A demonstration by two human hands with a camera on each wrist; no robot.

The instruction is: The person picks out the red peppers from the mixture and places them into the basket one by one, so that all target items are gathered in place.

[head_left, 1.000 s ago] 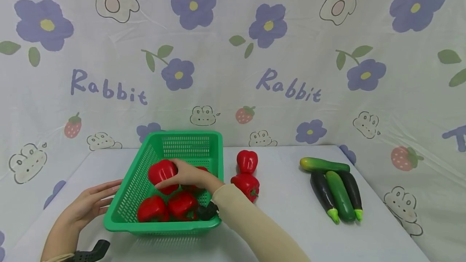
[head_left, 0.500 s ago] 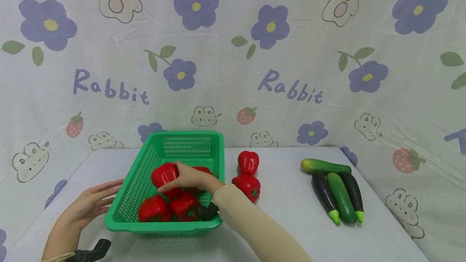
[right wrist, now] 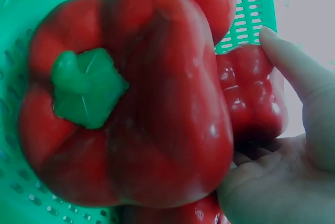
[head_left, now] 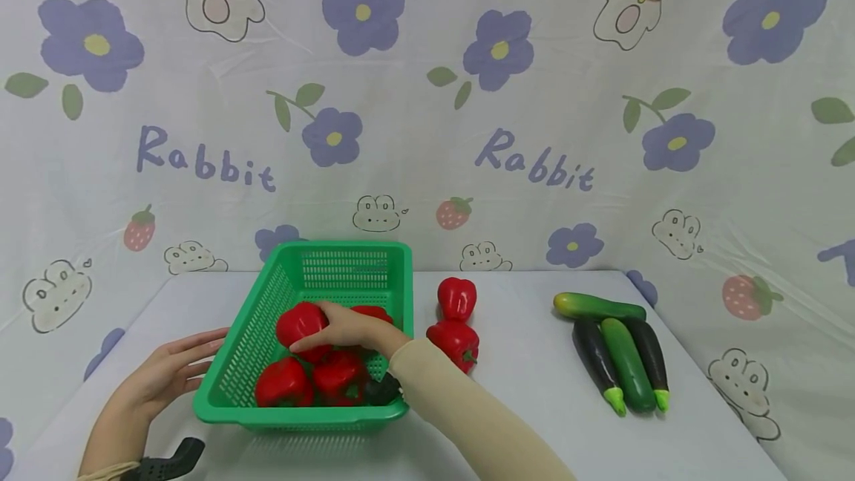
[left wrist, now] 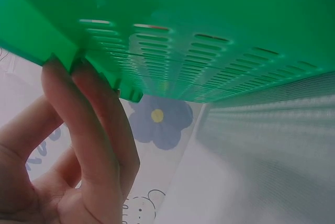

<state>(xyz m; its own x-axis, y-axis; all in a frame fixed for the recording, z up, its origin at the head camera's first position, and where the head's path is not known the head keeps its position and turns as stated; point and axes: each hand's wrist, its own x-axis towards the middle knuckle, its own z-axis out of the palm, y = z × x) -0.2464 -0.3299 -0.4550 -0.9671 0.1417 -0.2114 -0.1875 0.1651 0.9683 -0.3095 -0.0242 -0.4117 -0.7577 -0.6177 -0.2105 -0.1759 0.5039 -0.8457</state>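
My right hand [head_left: 350, 327] is inside the green basket [head_left: 300, 416] and grips a red bell pepper [head_left: 297, 325]. In the right wrist view, thumb and fingers lie on either side of that pepper [right wrist: 251, 96]. A larger-looking bell pepper with a green stem [right wrist: 125, 98] fills the foreground there. More red bell peppers lie in the basket, including one at the front left [head_left: 283, 384] and one beside it [head_left: 338, 377]. My left hand [head_left: 160, 373] is at the basket's left side, palm turned inward. The left wrist view has its fingertips [left wrist: 55, 67] touching the underside of the basket's rim.
Right of the basket, two red bell peppers [head_left: 457, 299] lie one behind the other on the white table [head_left: 528, 377]. Farther right are two eggplants [head_left: 594, 362] and two green cucumber-like vegetables [head_left: 626, 362], one lying crosswise behind. A patterned cloth [head_left: 414, 95] hangs behind the table.
My right hand has sunk slightly with the bell pepper, closer to the peppers beneath. The left hand stays at the basket's side. The head view has shifted a little.
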